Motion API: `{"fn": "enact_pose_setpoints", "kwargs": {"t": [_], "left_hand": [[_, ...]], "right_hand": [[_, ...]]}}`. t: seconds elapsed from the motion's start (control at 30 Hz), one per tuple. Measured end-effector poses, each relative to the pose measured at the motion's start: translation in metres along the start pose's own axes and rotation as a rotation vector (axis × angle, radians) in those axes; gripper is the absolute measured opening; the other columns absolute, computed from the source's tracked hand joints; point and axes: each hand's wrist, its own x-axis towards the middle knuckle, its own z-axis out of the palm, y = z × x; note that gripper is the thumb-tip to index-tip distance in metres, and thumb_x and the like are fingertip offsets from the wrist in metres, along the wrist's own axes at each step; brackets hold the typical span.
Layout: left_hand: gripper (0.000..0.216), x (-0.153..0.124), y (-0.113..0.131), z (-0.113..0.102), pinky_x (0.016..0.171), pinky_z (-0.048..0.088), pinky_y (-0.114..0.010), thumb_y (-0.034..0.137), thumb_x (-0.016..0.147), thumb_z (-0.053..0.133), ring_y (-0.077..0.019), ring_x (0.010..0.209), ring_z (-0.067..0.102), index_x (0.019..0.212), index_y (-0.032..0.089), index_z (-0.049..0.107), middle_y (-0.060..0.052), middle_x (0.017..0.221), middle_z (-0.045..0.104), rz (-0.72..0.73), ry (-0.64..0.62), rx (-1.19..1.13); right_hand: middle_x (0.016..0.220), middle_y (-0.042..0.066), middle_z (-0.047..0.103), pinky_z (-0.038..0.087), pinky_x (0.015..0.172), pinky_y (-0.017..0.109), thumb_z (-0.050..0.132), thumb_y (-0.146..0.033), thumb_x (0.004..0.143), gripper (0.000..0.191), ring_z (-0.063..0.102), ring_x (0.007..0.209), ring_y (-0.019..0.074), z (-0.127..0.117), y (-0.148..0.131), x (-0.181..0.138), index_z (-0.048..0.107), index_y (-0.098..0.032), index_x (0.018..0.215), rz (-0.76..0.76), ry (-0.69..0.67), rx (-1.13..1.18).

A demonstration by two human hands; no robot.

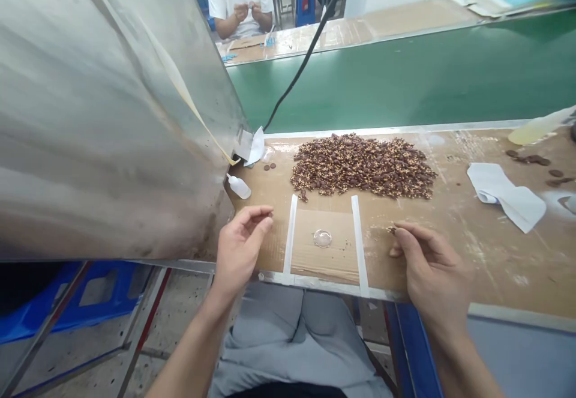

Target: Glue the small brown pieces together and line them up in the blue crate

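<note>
My left hand [243,243] hovers over the cardboard left of the taped strip, thumb and fingers closed in a pinch. Whatever they hold, if anything, is too small to name. Right of the other strip, my right hand [427,260] pinches a small brown piece with yellow bits [391,230] between thumb and fingertips. Between the hands lies a small clear round dish [323,238] on a cardboard patch [310,263], with a few crumbs beside it. Behind it spreads a wide heap of brown pieces with yellow bits [362,167].
A large metal housing [135,116] walls off the left side, with a small white squeeze bottle [239,186] near its base. White paper [506,194] and brown discs [533,159] lie to the right. Beyond runs a green belt [382,86]; a person [240,2] sits across it.
</note>
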Motion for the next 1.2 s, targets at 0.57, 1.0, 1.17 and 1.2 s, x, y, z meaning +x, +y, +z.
{"fn": "enact_pose_setpoints", "kwargs": {"t": [0.57,1.0,1.17,1.2], "left_hand": [[0.016,0.04,0.046,0.054,0.087,0.065,-0.039,0.031,0.108,0.078,-0.0265,0.1,0.083,0.115,0.024,0.091,-0.007,0.117,0.09,0.184,-0.22,0.302],[0.018,-0.06,0.053,0.048,0.084,0.071,-0.029,0.018,0.098,0.091,-0.0192,0.086,0.086,0.114,0.026,0.095,-0.003,0.101,0.093,0.075,-0.34,-0.229],[0.01,-0.079,0.023,0.053,0.086,0.075,-0.03,0.028,0.104,0.092,-0.0221,0.086,0.091,0.112,0.025,0.095,-0.007,0.104,0.095,0.331,-0.127,-0.274],[0.011,-0.08,0.015,0.056,0.089,0.076,-0.031,0.03,0.105,0.092,-0.0222,0.088,0.092,0.114,0.024,0.094,-0.007,0.105,0.096,0.383,-0.095,-0.251]], "right_hand": [[0.083,0.002,0.081,0.067,0.083,0.037,0.089,-0.053,0.106,0.032,0.076,0.078,0.0204,-0.005,-0.02,-0.005,0.09,-0.023,0.119,0.116,-0.107,0.258],[0.079,0.004,0.083,0.07,0.064,0.029,0.097,-0.048,0.098,0.021,0.08,0.068,0.0214,0.01,-0.116,-0.051,0.095,-0.027,0.102,0.103,-0.446,0.235],[0.095,0.011,0.091,0.075,0.064,0.037,0.106,-0.059,0.084,0.039,0.086,0.075,0.0312,0.008,-0.084,-0.064,0.097,-0.027,0.105,0.173,-0.429,0.145],[0.096,0.011,0.091,0.075,0.061,0.038,0.108,-0.06,0.081,0.041,0.085,0.074,0.0321,0.009,-0.071,-0.064,0.097,-0.028,0.105,0.192,-0.444,0.172]]}}
